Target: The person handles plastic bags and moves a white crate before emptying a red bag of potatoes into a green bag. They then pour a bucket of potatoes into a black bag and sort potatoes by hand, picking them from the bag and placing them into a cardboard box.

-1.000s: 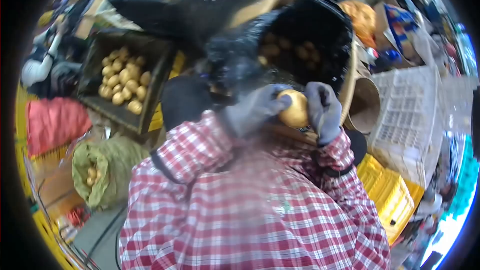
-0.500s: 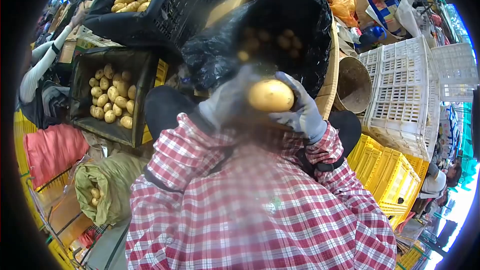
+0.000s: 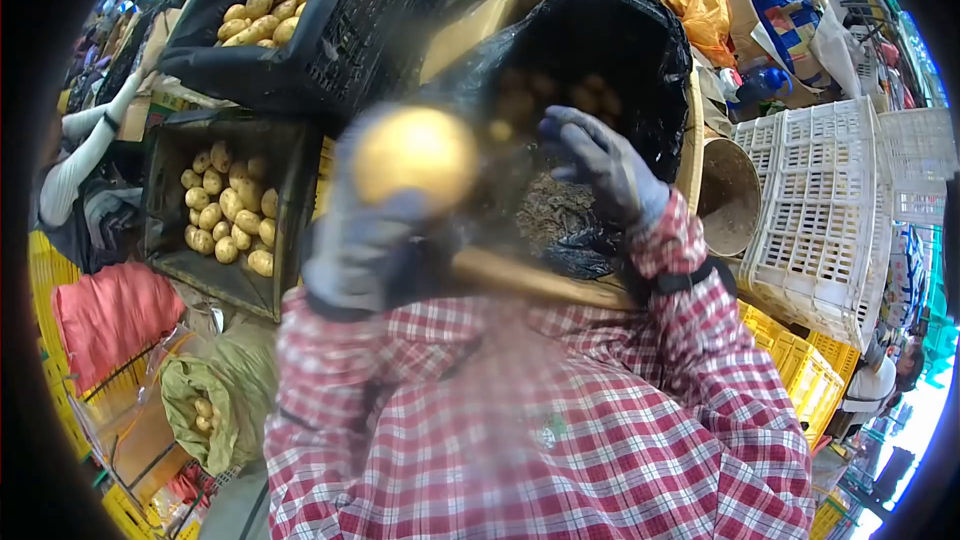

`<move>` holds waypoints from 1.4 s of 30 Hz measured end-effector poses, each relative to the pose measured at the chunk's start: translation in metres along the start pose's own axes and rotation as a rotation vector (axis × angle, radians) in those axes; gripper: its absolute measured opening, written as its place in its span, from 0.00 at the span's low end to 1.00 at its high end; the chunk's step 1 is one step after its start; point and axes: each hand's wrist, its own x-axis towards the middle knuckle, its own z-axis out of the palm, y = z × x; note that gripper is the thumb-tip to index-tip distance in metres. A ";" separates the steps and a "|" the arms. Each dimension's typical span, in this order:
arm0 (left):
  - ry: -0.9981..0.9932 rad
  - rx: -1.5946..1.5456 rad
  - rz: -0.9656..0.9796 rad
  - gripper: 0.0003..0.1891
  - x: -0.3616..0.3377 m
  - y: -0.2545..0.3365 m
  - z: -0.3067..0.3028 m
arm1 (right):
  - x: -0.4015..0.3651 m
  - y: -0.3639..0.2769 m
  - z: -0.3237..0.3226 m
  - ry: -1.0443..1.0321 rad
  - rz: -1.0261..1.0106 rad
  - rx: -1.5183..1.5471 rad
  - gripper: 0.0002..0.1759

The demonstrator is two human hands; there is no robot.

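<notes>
In my left hand (image 3: pixel 365 250), gloved in grey and blurred by motion, is a large yellow potato (image 3: pixel 416 158). The hand has its fingers around the potato's lower left side, left of the basket. My right hand (image 3: pixel 603 162), in the same kind of grey glove, holds nothing; its fingers point left and are a little apart. Below it is a round basket (image 3: pixel 692 140) lined with a black plastic bag (image 3: pixel 640 20). Several potatoes (image 3: pixel 590 97) lie in the dark inside of the bag, and greyish crumbly matter (image 3: pixel 553 210) lies nearer to me.
To my left stands a black-lined crate (image 3: pixel 165 255) of potatoes, with another black crate (image 3: pixel 350 50) behind it. A green sack (image 3: pixel 245 370) and a pink sack (image 3: pixel 115 320) lie nearer. White crates (image 3: pixel 810 210), a bucket (image 3: pixel 728 195) and yellow crates (image 3: pixel 800 370) stand right. Another person's sleeve (image 3: pixel 75 165) shows far left.
My left hand has moved left with the potato, away from my right hand. The right hand has let go of the potato and stays over the basket, its fingers now extended.
</notes>
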 end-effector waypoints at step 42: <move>-0.744 -0.139 -0.382 0.29 0.007 -0.009 0.090 | -0.095 -0.002 0.020 0.098 -0.242 -0.287 0.41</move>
